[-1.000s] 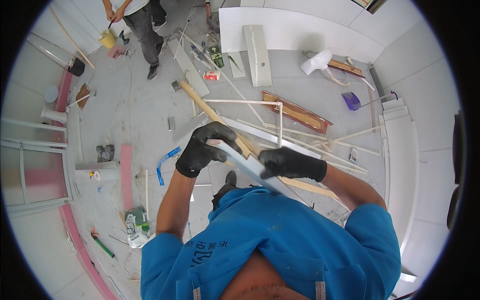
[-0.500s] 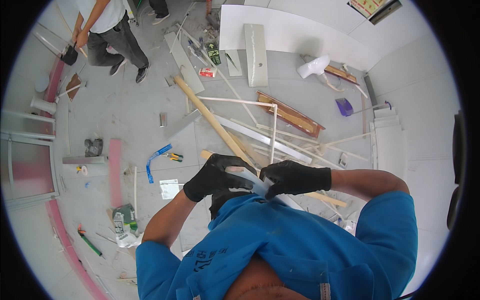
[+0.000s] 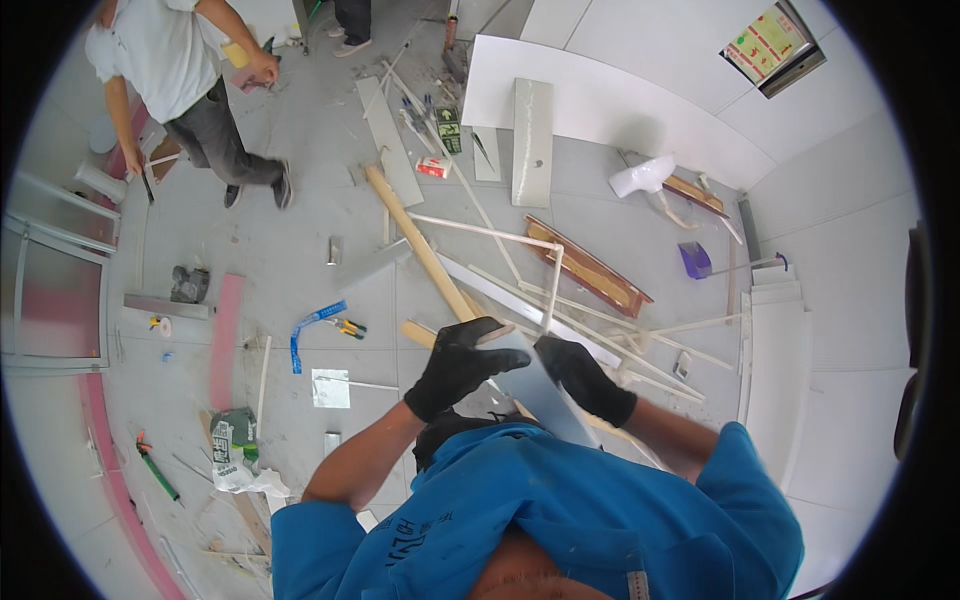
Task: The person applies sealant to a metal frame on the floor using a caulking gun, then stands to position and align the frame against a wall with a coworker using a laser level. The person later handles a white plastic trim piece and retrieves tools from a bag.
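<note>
My feed shows a purple dustpan [image 3: 695, 261] at right on the floor [image 3: 300, 205]; at left, a blue strip [image 3: 312, 322] beside a yellow-handled tool [image 3: 350, 327], a pink strip [image 3: 227, 340] and a green-and-orange tool [image 3: 157, 471].

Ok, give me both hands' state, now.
Left hand: closed, holding the pale board near its upper end.
Right hand: at the board's right edge, fingers partly hidden; cannot tell whether it grips.

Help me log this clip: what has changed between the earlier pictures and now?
The co-worker has moved left, past the yellow bucket. The pale board has turned, showing more of its broad face. The left hand still grips its end; the right hand is at its edge. The purple dustpan stayed put.
</note>
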### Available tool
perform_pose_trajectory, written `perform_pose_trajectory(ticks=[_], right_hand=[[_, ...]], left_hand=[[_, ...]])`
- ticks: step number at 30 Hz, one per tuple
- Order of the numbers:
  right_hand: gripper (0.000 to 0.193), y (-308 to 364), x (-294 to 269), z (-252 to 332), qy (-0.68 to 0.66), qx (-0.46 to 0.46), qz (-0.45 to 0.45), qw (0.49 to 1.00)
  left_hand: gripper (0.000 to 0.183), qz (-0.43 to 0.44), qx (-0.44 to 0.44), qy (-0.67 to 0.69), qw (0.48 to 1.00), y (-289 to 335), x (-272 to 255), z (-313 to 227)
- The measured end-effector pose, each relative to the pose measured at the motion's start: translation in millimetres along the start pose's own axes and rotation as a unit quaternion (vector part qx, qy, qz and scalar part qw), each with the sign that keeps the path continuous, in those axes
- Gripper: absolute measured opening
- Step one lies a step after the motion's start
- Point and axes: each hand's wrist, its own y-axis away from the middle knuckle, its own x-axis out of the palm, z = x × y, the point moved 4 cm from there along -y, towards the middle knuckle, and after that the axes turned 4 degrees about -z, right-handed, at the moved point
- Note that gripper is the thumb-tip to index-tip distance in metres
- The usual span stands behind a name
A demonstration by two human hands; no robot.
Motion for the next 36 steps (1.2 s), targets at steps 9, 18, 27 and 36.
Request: perform_pose_trajectory(ticks=[9, 18, 27, 36], right_hand=[[0.022, -43.4, -1.2, -20.2, 0.183, -0.138, -0.218, 0.949], [0.026, -115.7, 6.6, -93.9, 0.266, -0.011, -0.314, 0.912], [0.030, -116.2, 8.1, -59.3, 0.179, -0.193, -0.234, 0.936], [0.023, -105.4, 47.6, -78.7, -0.051, -0.089, -0.243, 0.964]], left_hand=[[0.033, 0.132, -0.350, 0.140, 0.917, -38.2, 5.4, 55.6], [0.035, -0.012, -0.423, 0.143, 0.895, -60.0, 17.2, 115.0], [0.041, 0.061, -0.382, 0.177, 0.905, -43.1, -2.9, 91.6], [0.038, -0.006, -0.402, 0.124, 0.907, -26.4, -25.3, 97.8]])
